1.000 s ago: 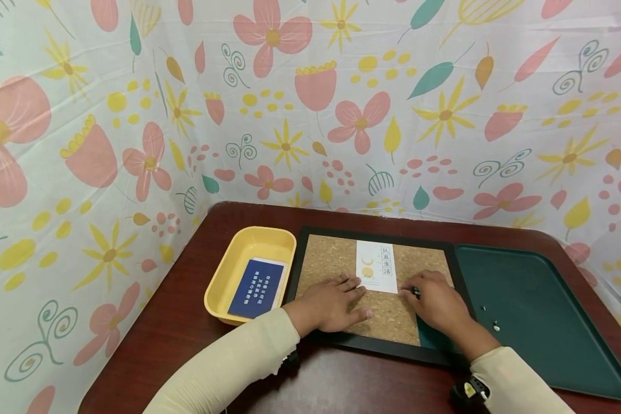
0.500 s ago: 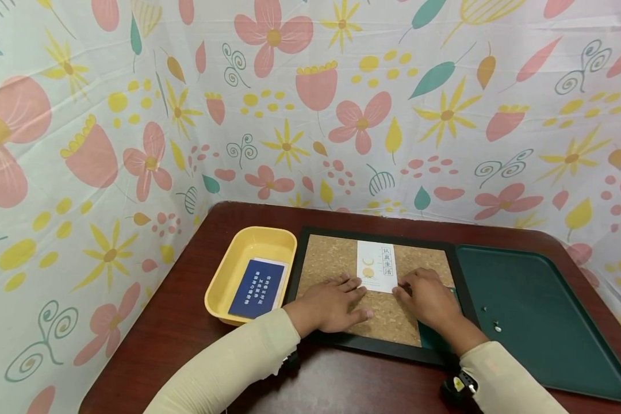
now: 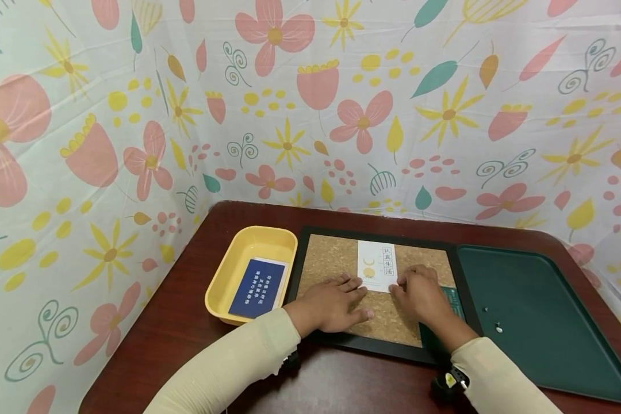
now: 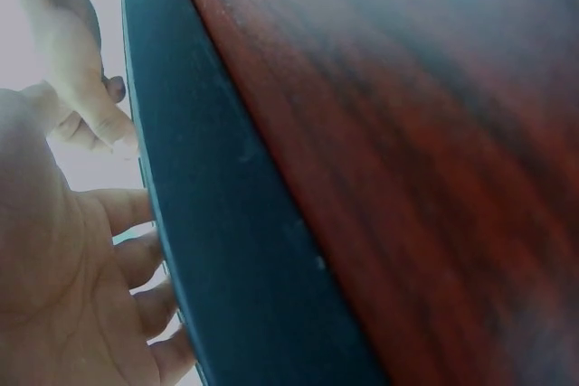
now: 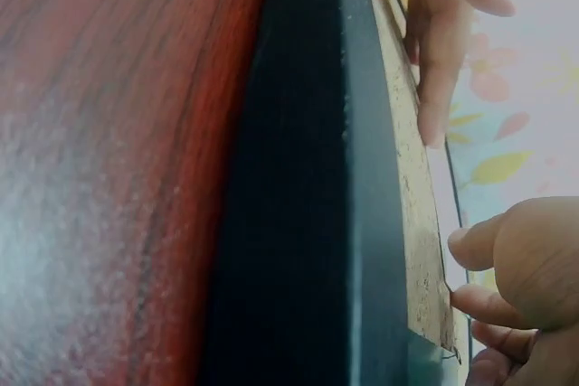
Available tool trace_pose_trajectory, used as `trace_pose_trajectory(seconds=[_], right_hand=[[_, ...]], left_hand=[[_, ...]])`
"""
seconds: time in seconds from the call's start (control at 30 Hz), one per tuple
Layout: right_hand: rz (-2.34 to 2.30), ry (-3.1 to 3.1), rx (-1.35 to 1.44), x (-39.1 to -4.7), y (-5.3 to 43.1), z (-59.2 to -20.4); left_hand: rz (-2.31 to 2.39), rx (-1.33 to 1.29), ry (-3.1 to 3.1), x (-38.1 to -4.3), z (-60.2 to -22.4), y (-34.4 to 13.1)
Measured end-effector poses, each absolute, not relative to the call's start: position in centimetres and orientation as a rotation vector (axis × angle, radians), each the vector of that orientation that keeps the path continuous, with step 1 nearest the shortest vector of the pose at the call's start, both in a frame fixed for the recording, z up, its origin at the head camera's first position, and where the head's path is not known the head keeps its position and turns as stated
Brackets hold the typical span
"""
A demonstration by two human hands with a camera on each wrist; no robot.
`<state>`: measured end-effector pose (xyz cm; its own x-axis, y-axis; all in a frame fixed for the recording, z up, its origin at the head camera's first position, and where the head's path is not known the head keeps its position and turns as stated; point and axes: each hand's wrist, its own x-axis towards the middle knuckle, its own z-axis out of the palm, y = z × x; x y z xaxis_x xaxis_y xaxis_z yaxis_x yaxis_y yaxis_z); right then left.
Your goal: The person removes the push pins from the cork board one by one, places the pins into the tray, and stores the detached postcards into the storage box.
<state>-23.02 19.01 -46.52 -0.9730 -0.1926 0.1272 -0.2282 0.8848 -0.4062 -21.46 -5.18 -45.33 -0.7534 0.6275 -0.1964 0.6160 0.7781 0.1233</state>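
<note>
A white card (image 3: 376,266) with yellow moon pictures and Chinese characters lies on the cork board (image 3: 328,253). My left hand (image 3: 331,303) rests flat on the cork, its fingertips at the card's lower left corner. My right hand (image 3: 421,292) is bent over the card's lower right corner, thumb and forefinger tips right at the edge. Close by in the right wrist view, the right hand (image 5: 529,282) shows its thumb and a finger apart at the board's face, other fingers curled. Whether it keeps something small inside I cannot tell.
A dark green patch (image 3: 453,302) covers the board's right corner, partly under my right arm. To the right, a green tray (image 3: 543,322) bears a few small pins (image 3: 498,328). A yellow bin (image 3: 222,287) with a blue card (image 3: 257,288) stands left. The black frame (image 3: 362,343) borders the cork.
My right hand has shifted left, its thumb and forefinger coming to the card's lower right corner. A small dark thing seen at its fingers earlier is now hidden. The left hand stays put.
</note>
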Motion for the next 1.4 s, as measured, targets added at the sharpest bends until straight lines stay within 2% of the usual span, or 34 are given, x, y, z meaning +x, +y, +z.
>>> trace_pose_trajectory(seconds=[0.37, 1.03, 1.4], right_hand=[[0.83, -2.937, 0.262, -22.92, 19.15, -46.38], [1.429, -2.916, 0.09, -22.84, 19.37, -45.61], [1.529, -2.839, -0.014, -22.35, 18.94, -45.62]], left_hand=[[0.068, 0.982, 2.749, -21.45, -45.23, -5.17], [0.067, 0.977, 2.749, -21.32, -45.24, -5.24], [0.095, 0.988, 2.748, -21.24, -45.04, -5.37]])
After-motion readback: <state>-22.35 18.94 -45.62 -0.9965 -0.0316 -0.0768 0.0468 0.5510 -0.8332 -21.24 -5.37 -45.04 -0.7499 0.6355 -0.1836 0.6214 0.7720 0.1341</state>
